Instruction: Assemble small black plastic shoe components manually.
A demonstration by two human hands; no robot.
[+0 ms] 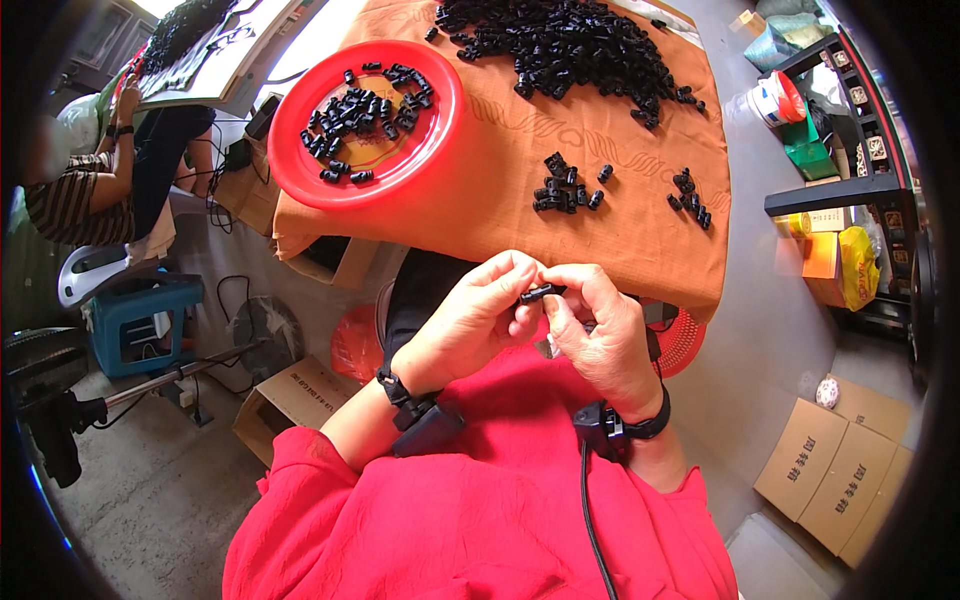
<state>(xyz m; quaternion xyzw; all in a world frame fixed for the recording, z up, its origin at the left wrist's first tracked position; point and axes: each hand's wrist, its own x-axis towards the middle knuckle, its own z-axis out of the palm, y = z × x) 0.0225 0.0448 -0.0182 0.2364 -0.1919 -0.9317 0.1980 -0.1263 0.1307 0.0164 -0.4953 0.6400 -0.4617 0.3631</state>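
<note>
A small black plastic part [540,293] with a ribbed, cylindrical look is pinched between the fingertips of both hands, just off the table's near edge. My left hand [478,312] closes on its left end, and my right hand [606,335] grips the right end with thumb and forefinger. Beyond my hands, a small cluster of similar black parts [565,190] lies on the orange cloth [490,215]. Farther right is a smaller group of black parts [690,200]. The fingers partly cover the held piece, so its exact kind cannot be made out.
A red round basin [445,150] holding black parts stands at the table's left. A large heap of black parts [580,55] covers the far side. Cardboard boxes [835,470] and a dark shelf [890,190] are at right. Another person [95,185] sits far left.
</note>
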